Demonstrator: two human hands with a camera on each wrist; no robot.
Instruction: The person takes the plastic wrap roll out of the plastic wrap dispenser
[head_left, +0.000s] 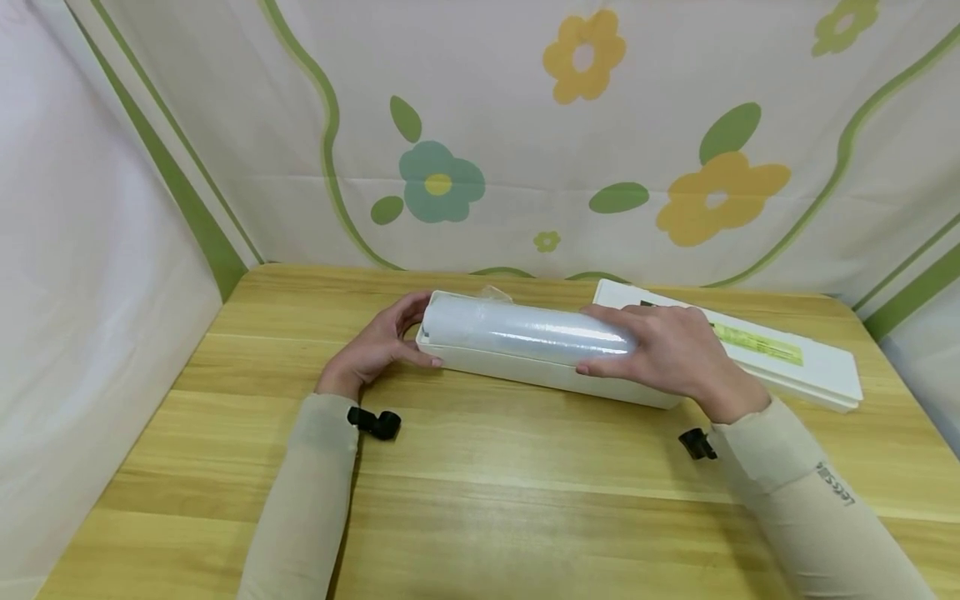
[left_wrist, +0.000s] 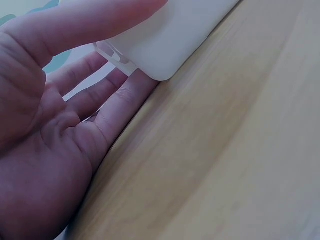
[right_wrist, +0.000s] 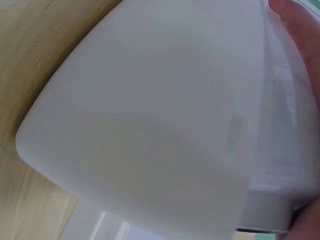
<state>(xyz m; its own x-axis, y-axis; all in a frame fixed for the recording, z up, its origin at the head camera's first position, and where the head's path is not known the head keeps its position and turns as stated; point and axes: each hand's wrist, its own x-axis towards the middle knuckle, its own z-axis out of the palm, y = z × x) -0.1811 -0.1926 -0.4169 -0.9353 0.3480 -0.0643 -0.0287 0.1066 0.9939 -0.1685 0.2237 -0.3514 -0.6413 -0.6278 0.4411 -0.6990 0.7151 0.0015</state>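
A long white box [head_left: 510, 368] lies across the table with its top off, and a shiny roll of plastic wrap [head_left: 517, 327] sits in it, rising above the rim. My left hand [head_left: 378, 343] holds the box's left end, thumb along the front and fingers behind. In the left wrist view those fingers [left_wrist: 122, 107] reach the lower edge of the box end. Over the roll's right part, my right hand [head_left: 667, 350] grips it from above, thumb in front, fingers on the far side. The right wrist view shows the box's white wall [right_wrist: 140, 115] filling most of the frame.
Behind and to the right lies a long white lid [head_left: 817, 371] with a yellow-green label [head_left: 761, 343], slanting toward the table's right side. A small piece of clear film [head_left: 495, 294] sticks up behind the box. A flowered curtain [head_left: 517, 150] hangs beyond the table's back edge.
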